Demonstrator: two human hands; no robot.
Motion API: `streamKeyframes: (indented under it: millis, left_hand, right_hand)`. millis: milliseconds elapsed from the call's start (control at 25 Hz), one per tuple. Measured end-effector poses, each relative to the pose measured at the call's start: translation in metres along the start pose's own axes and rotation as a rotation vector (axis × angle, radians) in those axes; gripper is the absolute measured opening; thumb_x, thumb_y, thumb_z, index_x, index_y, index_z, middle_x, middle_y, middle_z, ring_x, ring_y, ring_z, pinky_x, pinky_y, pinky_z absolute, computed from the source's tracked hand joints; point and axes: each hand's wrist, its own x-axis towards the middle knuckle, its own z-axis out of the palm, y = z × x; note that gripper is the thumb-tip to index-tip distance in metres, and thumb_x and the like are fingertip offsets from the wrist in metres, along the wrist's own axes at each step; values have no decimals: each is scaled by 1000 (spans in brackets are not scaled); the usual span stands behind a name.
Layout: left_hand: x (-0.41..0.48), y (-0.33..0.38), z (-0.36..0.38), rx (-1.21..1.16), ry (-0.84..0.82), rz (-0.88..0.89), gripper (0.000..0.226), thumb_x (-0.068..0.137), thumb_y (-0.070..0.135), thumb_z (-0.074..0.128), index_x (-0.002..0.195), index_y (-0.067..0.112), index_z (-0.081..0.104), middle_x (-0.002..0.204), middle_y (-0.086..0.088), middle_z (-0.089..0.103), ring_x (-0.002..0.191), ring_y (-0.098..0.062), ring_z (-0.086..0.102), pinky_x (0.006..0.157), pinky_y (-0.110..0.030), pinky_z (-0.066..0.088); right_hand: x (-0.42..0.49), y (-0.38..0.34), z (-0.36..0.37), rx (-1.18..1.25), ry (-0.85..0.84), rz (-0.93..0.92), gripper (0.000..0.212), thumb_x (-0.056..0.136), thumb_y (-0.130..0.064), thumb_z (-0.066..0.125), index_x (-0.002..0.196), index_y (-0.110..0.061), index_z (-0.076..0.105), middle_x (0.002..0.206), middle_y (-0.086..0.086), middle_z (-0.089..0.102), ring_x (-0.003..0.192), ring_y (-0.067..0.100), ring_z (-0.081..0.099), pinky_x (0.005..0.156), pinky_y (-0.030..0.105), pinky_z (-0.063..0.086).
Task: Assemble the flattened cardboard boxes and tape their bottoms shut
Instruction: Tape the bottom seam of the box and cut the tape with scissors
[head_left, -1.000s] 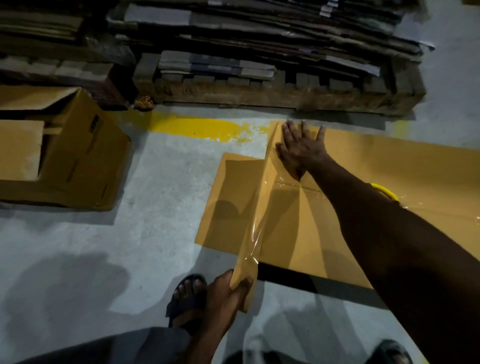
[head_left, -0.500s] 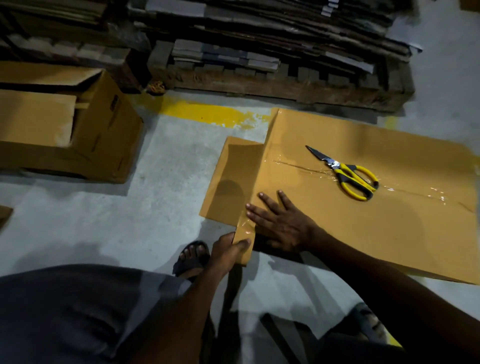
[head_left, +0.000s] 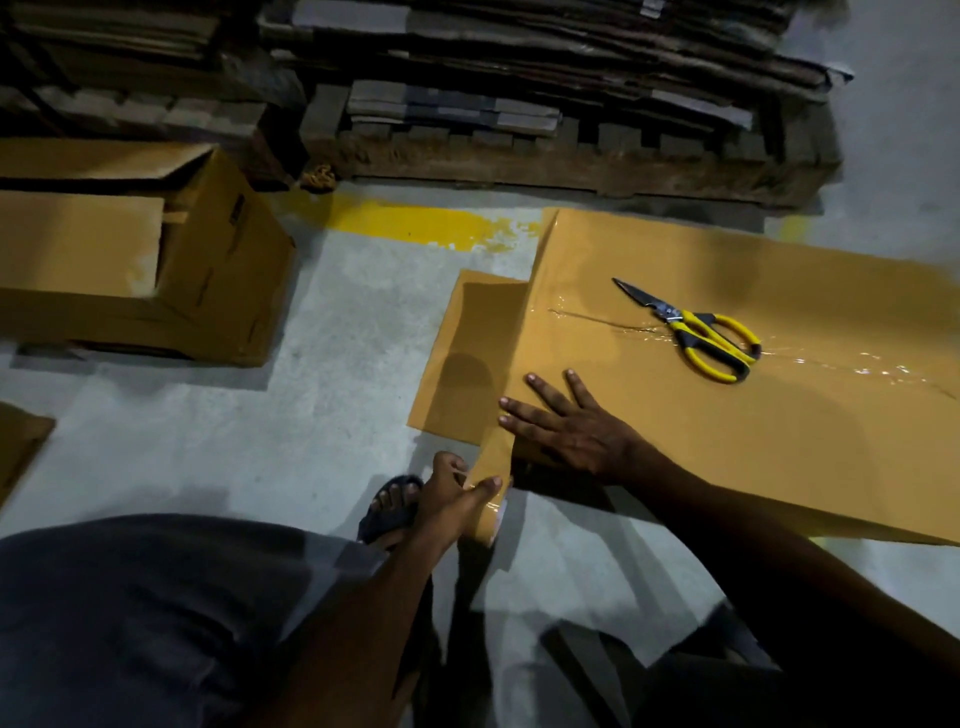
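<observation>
Matt cardboard box (head_left: 727, 415), glossy clear tape (head_left: 524, 332), rough concrete floor (head_left: 311, 415).

Dim, shadowed, wide-angle edge distortion

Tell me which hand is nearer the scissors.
Right. The right hand rests flat on the box, below-left of the scissors; the left hand grips the tape off the box's near corner, farther away.
</observation>
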Motion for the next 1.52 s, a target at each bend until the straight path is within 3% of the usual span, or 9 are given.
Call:
streamKeyframes:
  millis: [120,240,360,680,880,1160,1320,1440,1520]
  left_hand:
    - [8,-2,1,-125,-12,55,54,76,20,80,115,19,43,104,0,56,97,-21,56,80,-32,45]
    - [10,-3,-1,-206,-68,79,54,74,11,80,114,23,44,114,2,58,108,-16,56,90,-33,45]
    - [14,-4,0,-220,-96,115,49,73,10,80,105,28,48,112,4,60,109,-14,56,94,-37,46]
    - [25,-4,-21,-230,-276,110,32,80,5,69,91,35,74,117,1,67,112,-24,59,101,-45,45]
    - [22,2,-21,-243,-318,80,29,83,-2,63,99,21,73,112,0,67,108,-19,60,95,-27,45]
    - [20,6,-21,-212,-314,74,30,83,-4,60,106,11,72,109,-5,69,101,-18,61,97,-30,44]
    - [23,4,-18,-236,-295,35,26,82,-1,61,96,15,75,105,-5,70,101,-24,62,95,-35,46]
    - [22,4,-18,-231,-293,29,25,82,1,62,90,20,76,103,-2,70,101,-25,61,94,-37,46]
    - [20,6,-20,-223,-292,35,24,82,0,61,94,16,75,101,-1,69,97,-22,61,90,-33,46]
  right_hand:
    - [-6,7,-11,133,96,203,64,96,-49,23,156,-27,14,164,4,13,150,34,8,117,65,9]
    - [-35,47,-19,237,373,826,53,98,-25,40,149,-14,33,155,21,30,142,44,29,109,64,28]
    - [-79,85,-20,329,217,1140,62,92,-16,57,149,-20,34,149,23,36,132,47,36,97,62,42]
    - [-88,66,-36,505,74,892,46,80,-18,73,123,-14,56,118,15,55,106,38,53,80,44,49]
    - [-65,17,-49,356,-50,741,51,80,-44,70,118,-16,51,105,12,63,91,35,62,72,38,52]
    - [-93,24,-68,1200,-385,455,54,74,-22,83,121,-24,55,89,-1,73,83,13,67,75,36,52]
    - [-100,20,-43,1170,-489,459,69,62,-56,80,115,-19,57,107,0,64,93,12,61,84,30,51]
    - [-87,15,-19,1521,-518,665,27,86,-22,72,108,-12,59,104,8,62,90,17,63,98,39,51]
    - [-78,11,-9,1514,-526,646,33,83,-18,76,109,-11,58,104,8,63,91,18,65,98,41,53]
